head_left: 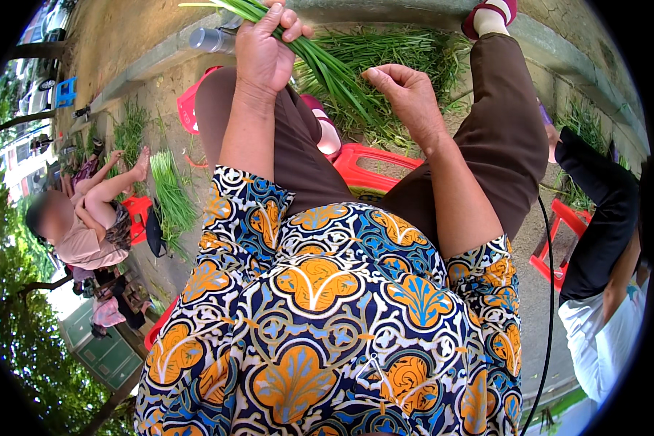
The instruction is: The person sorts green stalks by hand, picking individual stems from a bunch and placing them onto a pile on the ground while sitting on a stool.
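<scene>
My left hand (265, 54) is closed around a bunch of chives (330, 73). Their pale ends stick out at the upper left, and the long green leaves slant down to the right between my knees. My right hand (410, 102) is beside the leaf tips, thumb and forefinger pinched together. Whether a thin leaf is caught in that pinch is too small to tell. Beyond both hands, a loose heap of chives (407, 54) lies spread on the ground in front of my feet.
A clear bottle with a grey-blue cap (205, 39) lies near my left hand. Red plastic stools (356, 161) stand under and around me. More chives (168, 192) lie at left, near a seated person (87, 225). Another person (603, 211) sits close at right. A concrete curb (156, 69) runs beyond.
</scene>
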The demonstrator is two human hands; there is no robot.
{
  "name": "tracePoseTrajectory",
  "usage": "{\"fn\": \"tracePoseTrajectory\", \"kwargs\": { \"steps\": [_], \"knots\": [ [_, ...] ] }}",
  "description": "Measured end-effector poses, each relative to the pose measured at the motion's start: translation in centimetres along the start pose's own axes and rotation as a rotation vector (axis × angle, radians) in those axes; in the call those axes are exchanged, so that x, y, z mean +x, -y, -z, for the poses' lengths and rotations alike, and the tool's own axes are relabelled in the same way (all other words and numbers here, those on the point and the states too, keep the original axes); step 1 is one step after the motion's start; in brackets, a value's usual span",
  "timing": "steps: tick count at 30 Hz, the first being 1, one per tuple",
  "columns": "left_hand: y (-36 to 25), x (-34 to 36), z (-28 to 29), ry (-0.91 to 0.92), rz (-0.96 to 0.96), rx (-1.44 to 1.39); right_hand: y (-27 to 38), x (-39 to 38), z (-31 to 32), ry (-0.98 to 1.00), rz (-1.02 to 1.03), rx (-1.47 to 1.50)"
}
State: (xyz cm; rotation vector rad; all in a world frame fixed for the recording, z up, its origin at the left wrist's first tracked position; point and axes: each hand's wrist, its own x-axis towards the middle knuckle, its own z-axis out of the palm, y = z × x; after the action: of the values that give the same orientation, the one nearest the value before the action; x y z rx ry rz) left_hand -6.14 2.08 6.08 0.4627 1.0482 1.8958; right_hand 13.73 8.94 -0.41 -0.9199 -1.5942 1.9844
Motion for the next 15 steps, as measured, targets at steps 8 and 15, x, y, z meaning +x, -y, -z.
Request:
{"fn": "tracePoseTrajectory", "kwargs": {
  "steps": [8, 15],
  "knots": [
    [0.4, -0.1, -0.8, 0.024, 0.039, 0.005, 0.2, -0.4, -0.4, 0.071, -0.032, 0.007],
    [0.7, -0.2, -1.5, 0.036, 0.084, 0.01, 0.2, -0.2, -0.1, 0.031, -0.052, 0.066]
  ]
}}
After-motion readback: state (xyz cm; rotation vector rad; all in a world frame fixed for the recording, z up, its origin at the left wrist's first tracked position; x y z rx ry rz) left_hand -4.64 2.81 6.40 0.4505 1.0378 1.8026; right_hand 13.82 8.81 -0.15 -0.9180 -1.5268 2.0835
